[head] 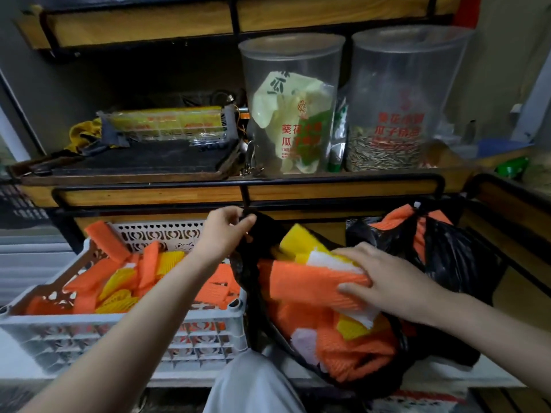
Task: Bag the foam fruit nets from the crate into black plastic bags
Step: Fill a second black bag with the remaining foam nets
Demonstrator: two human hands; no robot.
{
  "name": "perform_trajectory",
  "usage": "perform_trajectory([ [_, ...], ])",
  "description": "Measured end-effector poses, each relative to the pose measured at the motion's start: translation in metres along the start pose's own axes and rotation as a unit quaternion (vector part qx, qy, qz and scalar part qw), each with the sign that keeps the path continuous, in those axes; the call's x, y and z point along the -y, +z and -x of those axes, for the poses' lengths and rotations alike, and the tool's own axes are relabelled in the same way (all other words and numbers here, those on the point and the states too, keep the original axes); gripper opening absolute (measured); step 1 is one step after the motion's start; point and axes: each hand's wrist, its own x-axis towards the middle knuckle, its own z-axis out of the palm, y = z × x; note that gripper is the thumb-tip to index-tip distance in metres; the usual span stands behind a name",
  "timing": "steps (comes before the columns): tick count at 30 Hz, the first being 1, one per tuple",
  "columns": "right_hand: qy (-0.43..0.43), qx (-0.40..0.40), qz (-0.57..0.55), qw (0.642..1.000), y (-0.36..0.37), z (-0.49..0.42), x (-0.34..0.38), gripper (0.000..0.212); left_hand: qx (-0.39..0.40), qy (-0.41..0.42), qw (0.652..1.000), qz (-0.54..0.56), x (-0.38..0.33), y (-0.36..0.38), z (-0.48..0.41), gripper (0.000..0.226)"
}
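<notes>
Head-camera footage is the only view, and it looks down along a person's two bare arms toward a low wooden shelf point(328, 190). On the left sits the white plastic crate point(125, 335), holding a loose heap of orange and yellow foam nets point(98, 281). Right against its near corner stands the open black bag point(249, 272), already well filled with nets. The left hand point(222, 234) reaches over the crate's far right corner. Its fingers point(244, 220) pinch the bag's far rim and hold it up near the shelf rail, so the mouth gapes. The right hand point(390, 283) is at that mouth, fingers point(351, 254) on top and thumb beneath, clamped round a bundle point(310, 283) of orange, white and yellow nets. The bundle's long axis runs left to right across the opening, with the hand on its right end and its free end pointing toward the crate. Whether it rests on the nets inside or hangs just over them cannot be told. The likely next move is a push down into the bag, and it falls to the right hand, since the left is taken up with the rim. For the nets left in the crate, the left hand is the nearer. Beyond the right hand sits a second black bag point(453, 251), knotted, with orange nets showing at its top.
</notes>
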Motion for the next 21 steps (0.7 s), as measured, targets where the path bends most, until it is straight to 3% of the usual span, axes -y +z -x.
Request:
perform_trajectory([
  [3,-0.01,0.042,0.126,0.991,0.004,-0.021,0.005,0.062,-0.006,0.0,1.0,-0.002,-0.005,-0.003,-0.006,0.021],
  [6,0.052,0.048,0.178,0.981,0.008,-0.054,0.002,0.059,0.0,0.006,1.0,0.001,-0.007,-0.004,-0.007,0.023],
  [10,0.15,-0.056,0.197,0.967,-0.004,-0.099,-0.01,0.05,0.002,0.02,1.0,-0.008,-0.001,-0.006,-0.008,0.026],
  [13,0.184,-0.145,0.173,0.957,-0.011,-0.12,-0.006,0.056,-0.006,0.023,1.0,-0.01,0.005,-0.009,-0.01,0.01],
  [15,0.144,-0.183,0.168,0.958,-0.001,-0.124,0.003,0.056,-0.02,0.027,0.999,-0.002,0.009,-0.01,-0.011,0.009],
  [17,0.049,-0.198,0.167,0.965,0.017,-0.123,0.009,0.056,-0.029,0.027,0.999,0.012,0.011,-0.012,-0.012,0.01],
  [21,-0.108,-0.045,0.224,0.968,0.05,-0.121,0.01,0.056,-0.022,0.002,0.999,0.026,0.019,-0.017,-0.01,0.008],
])
